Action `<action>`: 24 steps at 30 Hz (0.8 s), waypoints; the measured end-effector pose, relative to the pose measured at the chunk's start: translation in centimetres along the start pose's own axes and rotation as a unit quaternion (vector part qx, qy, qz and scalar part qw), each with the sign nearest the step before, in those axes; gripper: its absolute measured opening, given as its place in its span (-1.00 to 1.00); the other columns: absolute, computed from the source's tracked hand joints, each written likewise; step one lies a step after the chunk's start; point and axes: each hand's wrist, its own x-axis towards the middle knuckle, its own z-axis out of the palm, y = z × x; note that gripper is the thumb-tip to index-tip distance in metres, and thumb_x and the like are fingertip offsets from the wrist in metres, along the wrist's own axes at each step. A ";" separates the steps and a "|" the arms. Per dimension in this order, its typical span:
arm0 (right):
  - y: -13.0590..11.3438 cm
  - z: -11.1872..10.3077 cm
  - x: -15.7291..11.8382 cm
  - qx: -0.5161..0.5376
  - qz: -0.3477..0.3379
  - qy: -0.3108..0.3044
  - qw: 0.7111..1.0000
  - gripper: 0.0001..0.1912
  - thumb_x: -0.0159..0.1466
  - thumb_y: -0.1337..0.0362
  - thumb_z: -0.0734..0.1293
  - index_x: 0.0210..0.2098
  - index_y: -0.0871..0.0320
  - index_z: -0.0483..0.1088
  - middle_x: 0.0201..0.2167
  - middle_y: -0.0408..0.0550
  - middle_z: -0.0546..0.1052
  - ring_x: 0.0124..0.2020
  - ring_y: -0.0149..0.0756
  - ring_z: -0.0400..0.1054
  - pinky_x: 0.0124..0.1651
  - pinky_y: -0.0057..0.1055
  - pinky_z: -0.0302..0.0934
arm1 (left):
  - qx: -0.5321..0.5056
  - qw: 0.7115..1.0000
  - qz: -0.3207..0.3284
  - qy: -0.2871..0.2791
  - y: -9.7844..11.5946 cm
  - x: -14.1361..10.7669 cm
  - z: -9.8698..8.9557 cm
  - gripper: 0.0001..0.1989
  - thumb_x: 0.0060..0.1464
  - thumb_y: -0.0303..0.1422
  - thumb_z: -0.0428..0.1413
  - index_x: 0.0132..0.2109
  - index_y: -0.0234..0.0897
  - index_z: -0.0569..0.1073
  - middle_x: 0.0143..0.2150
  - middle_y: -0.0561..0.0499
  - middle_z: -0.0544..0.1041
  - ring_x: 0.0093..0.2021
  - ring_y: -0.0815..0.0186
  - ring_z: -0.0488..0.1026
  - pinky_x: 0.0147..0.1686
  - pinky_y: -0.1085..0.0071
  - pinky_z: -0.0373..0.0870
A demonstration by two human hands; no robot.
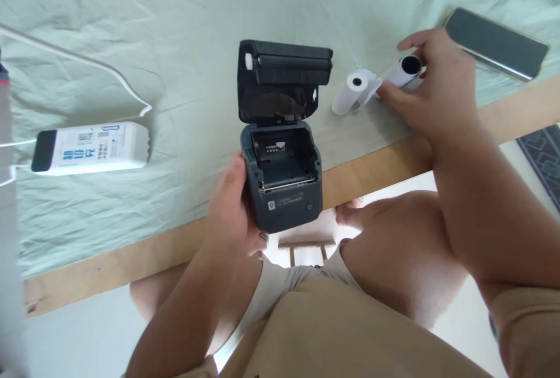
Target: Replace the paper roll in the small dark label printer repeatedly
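My left hand [230, 206] is wrapped round the side of a dark portable label printer [286, 209] at the table's front edge. The printer's lid [280, 98] stands up, baring the hollow compartment [282, 156] inside. To the right, my right hand [437, 80] has its thumb and fingers around a white label roll [396, 73] with a wide dark core. A slimmer white paper roll [345, 95] with a small core stands beside it, its loose end reaching toward my thumb. My curled fingers partly hide the wider roll.
A black smartphone [496, 42] lies beyond my right hand. On the left is a white power strip [94, 147] with a white cable [83, 57] behind it. Pale green cloth [184, 10] covers the table, whose wooden edge [118, 270] runs in front of my legs.
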 end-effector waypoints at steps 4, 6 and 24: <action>-0.2 -0.1 -0.4 0.129 0.048 0.019 0.990 -0.45 0.05 0.39 0.52 0.02 0.02 0.43 -0.08 -0.05 0.48 -0.29 -0.31 0.41 -0.14 -0.18 0.42 | 0.022 0.997 0.055 0.052 -0.1 0.0 1.1 -0.75 0.30 -0.14 0.16 -0.09 -0.23 0.53 -0.35 0.02 0.64 -0.47 0.24 0.59 -0.56 0.38 0.50; -0.1 0.2 -0.3 0.219 0.050 0.039 0.974 -0.42 0.00 0.45 0.53 0.00 0.02 0.41 -0.07 -0.09 0.44 -0.37 -0.45 0.34 -0.29 -0.32 0.36 | 0.029 0.996 0.055 0.068 -0.1 0.0 1.5 -0.77 0.33 -0.16 0.11 -0.16 -0.23 0.51 -0.40 0.02 0.62 -0.50 0.25 0.56 -0.59 0.39 0.46; -8.3 -1.0 -5.0 0.667 0.137 -0.243 0.691 -0.56 0.26 -0.01 0.48 0.09 -0.13 0.45 0.02 -0.14 0.59 0.05 -0.16 0.59 -0.18 -0.30 0.58 | 0.025 0.992 0.053 0.108 0.1 -0.2 2.5 -0.70 0.39 -0.17 0.05 -0.13 -0.29 0.55 -0.34 -0.01 0.65 -0.43 0.28 0.60 -0.46 0.38 0.59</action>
